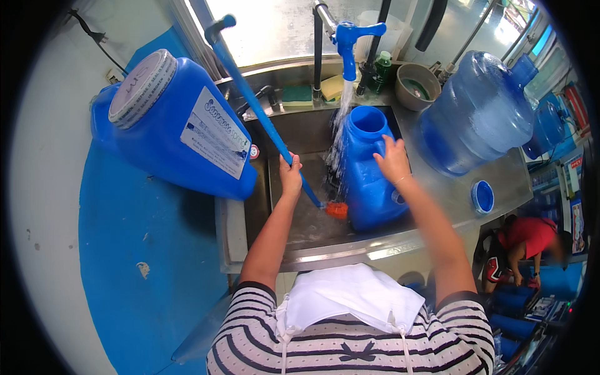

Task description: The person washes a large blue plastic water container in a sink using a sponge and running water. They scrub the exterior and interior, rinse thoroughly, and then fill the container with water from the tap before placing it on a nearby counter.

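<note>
My left hand (291, 176) is wrapped around the long blue handle (255, 103) of a brush with an orange head (336, 210). The brush head is low in the stainless steel sink (300, 234), beside the base of an uncapped blue plastic water jug (370, 187). That jug leans in the sink with its round mouth up. My right hand (393, 161) is at the jug's upper right side, near its handle, fingers spread. Whether they touch the jug is unclear. From the blue-levered faucet (347, 51), water (342, 122) runs down along the jug's left side.
A large sealed blue jug (187, 136) stands at the left. On the right counter are a clear blue round bottle (473, 117), a blue cap (483, 197) and a grey bowl (417, 86). Sponges (297, 95) lie behind the sink. Another person (525, 243) bends at the far right.
</note>
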The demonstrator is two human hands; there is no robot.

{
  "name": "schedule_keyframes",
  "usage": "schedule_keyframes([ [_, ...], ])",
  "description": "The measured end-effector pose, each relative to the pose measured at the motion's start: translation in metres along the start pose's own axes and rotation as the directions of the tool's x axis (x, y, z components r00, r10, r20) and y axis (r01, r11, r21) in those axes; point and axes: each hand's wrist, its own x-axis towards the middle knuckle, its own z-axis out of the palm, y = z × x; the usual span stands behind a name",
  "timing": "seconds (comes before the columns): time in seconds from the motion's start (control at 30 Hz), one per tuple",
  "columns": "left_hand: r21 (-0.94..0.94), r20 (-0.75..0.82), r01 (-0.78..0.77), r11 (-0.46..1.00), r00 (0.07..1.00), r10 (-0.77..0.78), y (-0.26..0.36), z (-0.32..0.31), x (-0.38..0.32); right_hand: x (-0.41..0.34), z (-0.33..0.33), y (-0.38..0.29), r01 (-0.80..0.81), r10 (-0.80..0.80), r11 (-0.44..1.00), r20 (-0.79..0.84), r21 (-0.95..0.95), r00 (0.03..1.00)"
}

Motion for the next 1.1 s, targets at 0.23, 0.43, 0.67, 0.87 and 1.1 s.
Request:
schedule_keyframes([
  [0.23,0.417,0.185,-0.187,0.889,0.976,0.119,0.077,0.046,-0.069,-0.043,-0.013,-0.080,-0.089,-0.360,0.391,0.242,0.916,0.901],
  [0.43,0.380,0.416,-0.726,0.573,0.688,0.595,0.088,0.062,-0.096,-0.036,-0.031,-0.053,0.135,-0.050,-0.305,-0.157,0.943,0.986],
  [0.67,0.117,-0.139,0.259,0.959,0.960,-0.242,0.030,0.053,-0.062,-0.041,-0.121,-0.016,0.358,0.120,-0.398,-0.339,0.844,0.933],
  [0.87,-0.034,0.496,0.803,0.596,0.531,-0.687,0.026,0.102,-0.015,-0.038,-0.151,-0.038,0.576,0.007,-0.230,-0.591,0.784,0.807],
  [1.1,-0.012,0.461,0.646,0.763,0.681,-0.569,0.043,0.148,-0.032,-0.045,-0.194,-0.016,0.677,-0.111,0.052,-0.670,0.734,0.734],
])
